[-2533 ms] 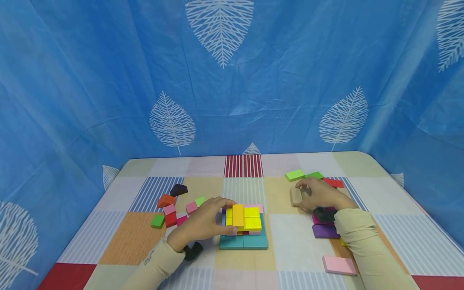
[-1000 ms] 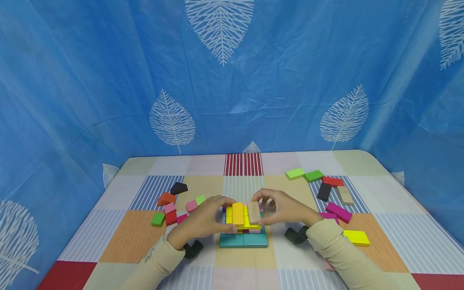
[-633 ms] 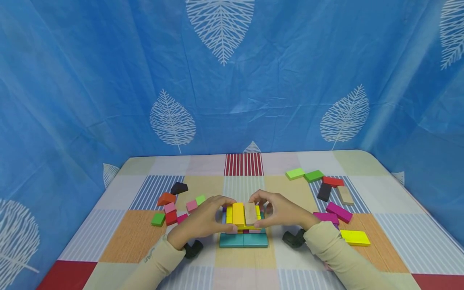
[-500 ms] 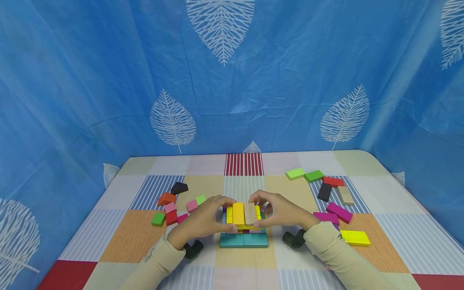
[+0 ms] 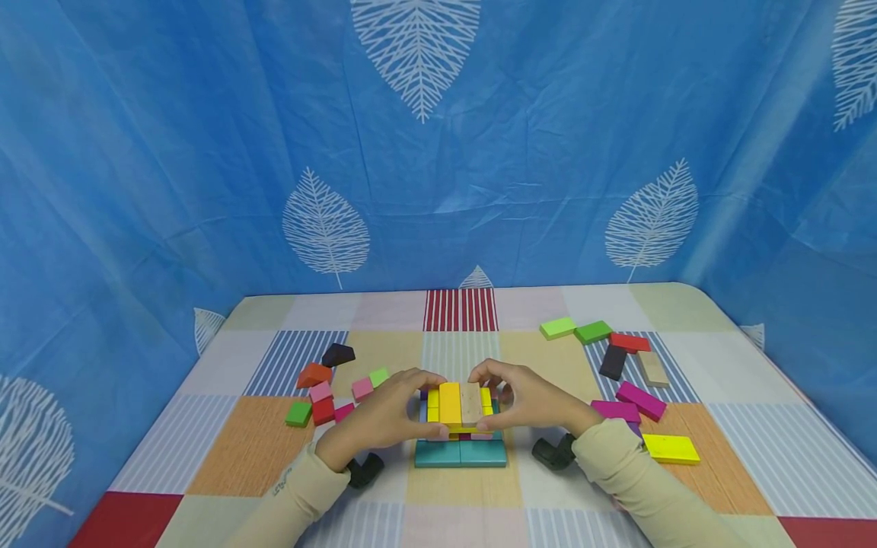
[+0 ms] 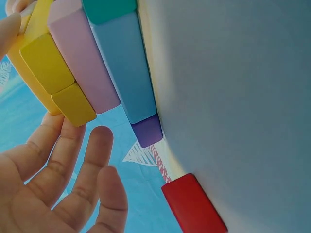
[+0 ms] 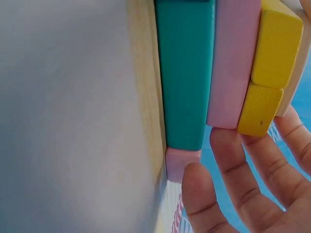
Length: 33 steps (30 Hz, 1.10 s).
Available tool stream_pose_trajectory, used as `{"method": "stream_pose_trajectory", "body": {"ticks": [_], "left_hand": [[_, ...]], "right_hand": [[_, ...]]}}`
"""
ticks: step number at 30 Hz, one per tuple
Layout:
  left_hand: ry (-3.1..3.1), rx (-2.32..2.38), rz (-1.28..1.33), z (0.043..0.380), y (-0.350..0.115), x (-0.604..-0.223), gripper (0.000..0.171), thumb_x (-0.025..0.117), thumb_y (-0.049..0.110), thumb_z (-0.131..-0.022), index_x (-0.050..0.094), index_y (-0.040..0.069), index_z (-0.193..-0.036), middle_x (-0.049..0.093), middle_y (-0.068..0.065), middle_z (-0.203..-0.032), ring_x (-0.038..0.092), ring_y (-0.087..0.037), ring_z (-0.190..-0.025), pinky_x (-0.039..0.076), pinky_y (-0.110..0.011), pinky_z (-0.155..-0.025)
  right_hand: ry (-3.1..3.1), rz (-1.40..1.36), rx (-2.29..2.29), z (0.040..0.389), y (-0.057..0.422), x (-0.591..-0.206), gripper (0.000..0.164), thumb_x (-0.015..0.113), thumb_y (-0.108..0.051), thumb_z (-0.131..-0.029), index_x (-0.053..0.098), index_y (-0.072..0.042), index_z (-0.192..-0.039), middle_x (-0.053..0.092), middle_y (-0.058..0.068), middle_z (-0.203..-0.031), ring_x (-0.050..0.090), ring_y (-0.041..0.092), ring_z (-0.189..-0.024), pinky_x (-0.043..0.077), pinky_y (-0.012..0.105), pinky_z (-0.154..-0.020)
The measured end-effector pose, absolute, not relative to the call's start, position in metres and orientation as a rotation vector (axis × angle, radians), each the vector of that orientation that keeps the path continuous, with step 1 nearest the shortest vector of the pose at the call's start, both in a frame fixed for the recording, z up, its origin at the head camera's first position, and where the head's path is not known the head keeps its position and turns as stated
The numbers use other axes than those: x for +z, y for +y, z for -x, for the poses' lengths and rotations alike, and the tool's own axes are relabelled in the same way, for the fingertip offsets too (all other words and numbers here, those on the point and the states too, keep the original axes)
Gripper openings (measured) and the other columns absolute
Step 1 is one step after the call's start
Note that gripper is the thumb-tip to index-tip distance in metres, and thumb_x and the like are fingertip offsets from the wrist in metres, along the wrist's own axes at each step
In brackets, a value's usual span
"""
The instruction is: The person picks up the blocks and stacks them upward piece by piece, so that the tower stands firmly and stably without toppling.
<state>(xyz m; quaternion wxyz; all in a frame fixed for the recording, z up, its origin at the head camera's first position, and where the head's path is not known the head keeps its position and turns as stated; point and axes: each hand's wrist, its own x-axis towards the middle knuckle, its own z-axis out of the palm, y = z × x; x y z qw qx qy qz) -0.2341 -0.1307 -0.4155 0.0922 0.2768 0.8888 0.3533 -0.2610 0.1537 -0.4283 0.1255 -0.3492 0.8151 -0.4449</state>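
Observation:
A layered stack of blocks stands mid-table on a teal base layer [image 5: 460, 454]. Above the teal come pink blocks [image 6: 83, 56], then yellow blocks [image 6: 47, 63]. Lying side by side on top are an orange-yellow block [image 5: 450, 405] and a plain wooden block [image 5: 470, 403], their long sides meeting. My left hand [image 5: 387, 411] pinches the orange-yellow block by its near and far ends, thumb in front. In the same way my right hand [image 5: 530, 396] grips the wooden block. The fingertips of both hands also reach the far ends of the yellow layer in the wrist views.
To the left lie loose red [image 5: 323, 412], green [image 5: 298, 415], pink, orange and black [image 5: 339, 355] blocks. Scattered on the right are green [image 5: 592, 332], red [image 5: 629, 343], black, wooden [image 5: 652, 369], magenta [image 5: 640, 401] and yellow [image 5: 671, 449] blocks. A blue leaf-print curtain [image 5: 514, 190] surrounds the table.
My right hand has brought the wooden block from the right side onto the stack's top, then slid it left against the orange-yellow block. My left hand has stayed in place.

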Motion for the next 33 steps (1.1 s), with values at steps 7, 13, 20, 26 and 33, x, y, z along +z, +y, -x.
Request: {"method": "stream_pose_trajectory", "body": {"ticks": [7, 13, 20, 26, 33], "left_hand": [[2.65, 1.034, -0.825, 0.234, -0.131, -0.414, 0.068, 0.091, 0.036, -0.089, 0.064, 0.006, -0.144, 0.067, -0.007, -0.132, 0.059, -0.028, -0.122, 0.049, -0.06, -0.112], [2.648, 1.029, -0.792, 0.234, -0.13, -0.415, 0.069, 0.091, 0.037, -0.089, 0.064, 0.007, -0.144, 0.066, -0.007, -0.133, 0.059, -0.027, -0.123, 0.049, -0.059, -0.113], [2.646, 1.036, -0.814, 0.234, -0.131, -0.415, 0.07, 0.091, 0.038, -0.089, 0.063, 0.005, -0.144, 0.066, -0.006, -0.132, 0.059, -0.027, -0.122, 0.049, -0.058, -0.112], [2.642, 1.032, -0.807, 0.233, -0.13, -0.414, 0.069, 0.091, 0.037, -0.089, 0.063, 0.005, -0.144, 0.066, -0.007, -0.132, 0.059, -0.027, -0.123, 0.049, -0.058, -0.113], [2.63, 1.03, -0.785, 0.233, -0.129, -0.414, 0.07, 0.091, 0.038, -0.089, 0.064, 0.006, -0.144, 0.066, -0.007, -0.133, 0.058, -0.028, -0.123, 0.048, -0.059, -0.114]], "right_hand": [[2.283, 1.026, -1.288, 0.269, 0.166, -0.424, 0.071, 0.089, -0.027, -0.09, 0.055, 0.002, -0.145, 0.065, 0.013, -0.133, 0.063, 0.028, -0.116, 0.059, 0.044, -0.098], [2.278, 0.97, -1.327, 0.28, 0.185, -0.419, 0.054, 0.079, -0.016, -0.098, 0.058, 0.005, -0.144, 0.061, 0.025, -0.142, 0.065, 0.038, -0.122, 0.058, 0.051, -0.101], [2.417, 0.901, -1.452, 0.293, 0.215, -0.414, 0.035, 0.07, -0.002, -0.102, 0.064, 0.011, -0.134, 0.067, 0.029, -0.134, 0.067, 0.045, -0.119, 0.057, 0.03, -0.098], [2.573, 0.771, -1.52, 0.303, 0.241, -0.419, 0.031, 0.069, -0.005, -0.104, 0.067, 0.01, -0.132, 0.071, 0.026, -0.129, 0.069, 0.021, -0.113, 0.056, 0.024, -0.094], [2.815, 0.644, -1.427, 0.321, 0.262, -0.419, 0.023, 0.067, 0.0, -0.104, 0.072, 0.01, -0.124, 0.073, 0.026, -0.123, 0.067, 0.031, -0.113, 0.057, 0.03, -0.092]]}}
